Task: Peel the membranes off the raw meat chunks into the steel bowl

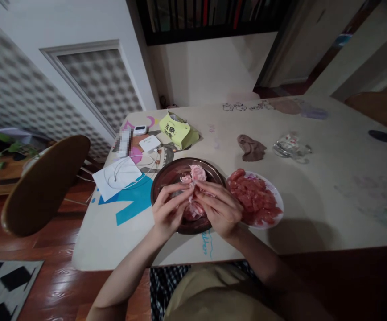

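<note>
My left hand (169,211) and my right hand (219,207) meet over a dark round bowl (166,176) at the table's near edge. Both pinch the same pale pink piece of fruit peel or pith (193,201), fingers closed on it from either side. More pink scraps (195,173) lie at the bowl's far side. Just right of the bowl, a white plate (276,195) holds a heap of red fruit segments (252,196).
On the beige table (330,187) lie a yellow tissue pack (177,130), a brown cloth (251,148), crumpled clear plastic (291,146), white paper with a cable (120,176) and small white devices (149,143). A brown chair (43,185) stands at the left.
</note>
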`<state>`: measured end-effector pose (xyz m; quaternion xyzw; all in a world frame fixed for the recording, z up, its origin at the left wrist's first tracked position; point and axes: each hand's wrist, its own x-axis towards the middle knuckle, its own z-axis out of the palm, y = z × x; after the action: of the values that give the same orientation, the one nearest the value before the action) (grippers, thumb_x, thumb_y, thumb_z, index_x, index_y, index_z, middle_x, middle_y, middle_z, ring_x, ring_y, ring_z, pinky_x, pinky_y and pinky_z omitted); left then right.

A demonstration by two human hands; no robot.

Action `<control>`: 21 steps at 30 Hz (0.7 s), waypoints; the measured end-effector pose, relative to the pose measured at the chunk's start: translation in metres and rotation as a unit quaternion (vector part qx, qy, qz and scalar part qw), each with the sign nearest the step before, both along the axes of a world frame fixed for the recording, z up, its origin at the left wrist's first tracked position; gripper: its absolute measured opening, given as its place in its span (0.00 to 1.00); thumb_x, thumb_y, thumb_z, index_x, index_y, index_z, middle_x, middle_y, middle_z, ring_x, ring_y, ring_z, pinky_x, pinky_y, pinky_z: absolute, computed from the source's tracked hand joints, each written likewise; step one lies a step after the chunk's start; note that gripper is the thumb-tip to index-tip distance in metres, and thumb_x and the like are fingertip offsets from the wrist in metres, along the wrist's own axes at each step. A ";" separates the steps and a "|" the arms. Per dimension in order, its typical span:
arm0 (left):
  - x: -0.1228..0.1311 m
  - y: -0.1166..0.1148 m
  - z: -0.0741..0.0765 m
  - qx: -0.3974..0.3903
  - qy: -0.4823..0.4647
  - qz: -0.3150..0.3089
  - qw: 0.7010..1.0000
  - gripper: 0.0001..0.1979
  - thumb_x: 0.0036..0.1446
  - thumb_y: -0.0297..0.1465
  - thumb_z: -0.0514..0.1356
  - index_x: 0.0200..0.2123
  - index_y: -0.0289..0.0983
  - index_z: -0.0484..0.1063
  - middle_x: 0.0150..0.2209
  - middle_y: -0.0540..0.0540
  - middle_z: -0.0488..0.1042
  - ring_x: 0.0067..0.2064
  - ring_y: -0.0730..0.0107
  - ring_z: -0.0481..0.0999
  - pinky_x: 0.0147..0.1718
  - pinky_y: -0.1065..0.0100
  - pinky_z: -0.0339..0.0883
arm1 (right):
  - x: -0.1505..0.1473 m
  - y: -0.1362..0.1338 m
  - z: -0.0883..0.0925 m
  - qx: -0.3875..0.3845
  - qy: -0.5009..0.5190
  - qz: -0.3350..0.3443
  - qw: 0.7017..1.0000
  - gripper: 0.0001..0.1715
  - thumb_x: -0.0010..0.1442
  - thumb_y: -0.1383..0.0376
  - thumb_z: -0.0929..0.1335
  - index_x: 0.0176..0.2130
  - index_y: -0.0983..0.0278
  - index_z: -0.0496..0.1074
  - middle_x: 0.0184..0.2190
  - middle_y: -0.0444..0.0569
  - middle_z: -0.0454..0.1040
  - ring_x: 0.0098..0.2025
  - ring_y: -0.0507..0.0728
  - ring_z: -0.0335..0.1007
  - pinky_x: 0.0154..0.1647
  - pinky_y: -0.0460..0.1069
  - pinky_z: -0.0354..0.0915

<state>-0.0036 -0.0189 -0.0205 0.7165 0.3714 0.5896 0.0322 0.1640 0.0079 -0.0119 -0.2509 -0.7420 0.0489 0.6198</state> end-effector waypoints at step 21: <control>0.001 -0.004 0.002 -0.067 -0.033 -0.090 0.993 0.19 0.60 0.24 0.67 0.54 0.37 0.77 0.56 0.39 0.79 0.56 0.61 0.81 0.54 0.60 0.79 | 0.017 -0.001 -0.008 0.114 -0.140 -0.023 0.983 0.14 0.65 0.71 0.71 0.51 0.69 0.74 0.46 0.54 0.83 0.55 0.57 0.79 0.58 0.53 0.78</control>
<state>-0.0027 -0.0229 -0.0184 0.7234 0.3427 0.5814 0.1457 0.1807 0.0066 -0.0204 -0.2002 -0.8160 -0.0861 0.5354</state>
